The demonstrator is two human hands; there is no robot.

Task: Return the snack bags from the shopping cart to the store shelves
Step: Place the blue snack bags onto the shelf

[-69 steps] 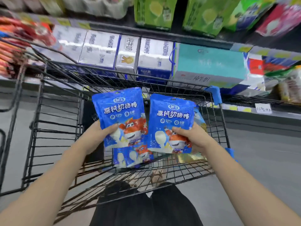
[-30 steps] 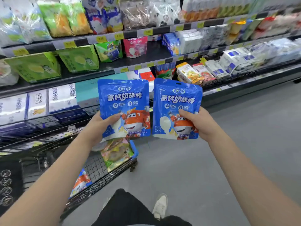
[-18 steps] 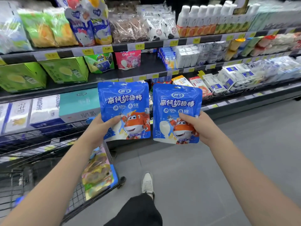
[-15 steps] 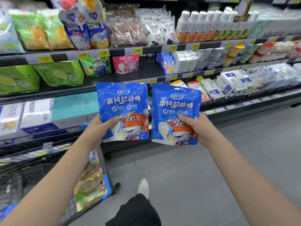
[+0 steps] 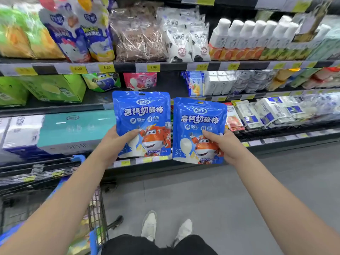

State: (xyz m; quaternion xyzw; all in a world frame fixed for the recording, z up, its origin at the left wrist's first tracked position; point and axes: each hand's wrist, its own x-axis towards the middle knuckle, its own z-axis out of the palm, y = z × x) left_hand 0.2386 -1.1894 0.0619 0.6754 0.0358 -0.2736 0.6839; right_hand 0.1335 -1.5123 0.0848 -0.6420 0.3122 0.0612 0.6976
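Head view: left hand (image 5: 114, 142) grips one blue snack bag (image 5: 141, 115) by its lower left corner, right hand (image 5: 223, 144) grips a second blue bag (image 5: 199, 122) by its lower right; both upright, long axis vertical, side by side, edges nearly touching. Store shelves (image 5: 165, 66) lie straight ahead and above the hands. A gap beside the pink bag (image 5: 140, 80) sits just above the left-hand bag, so left looks nearer, likely goes first. Shopping cart (image 5: 95, 208) low left, more bags inside.
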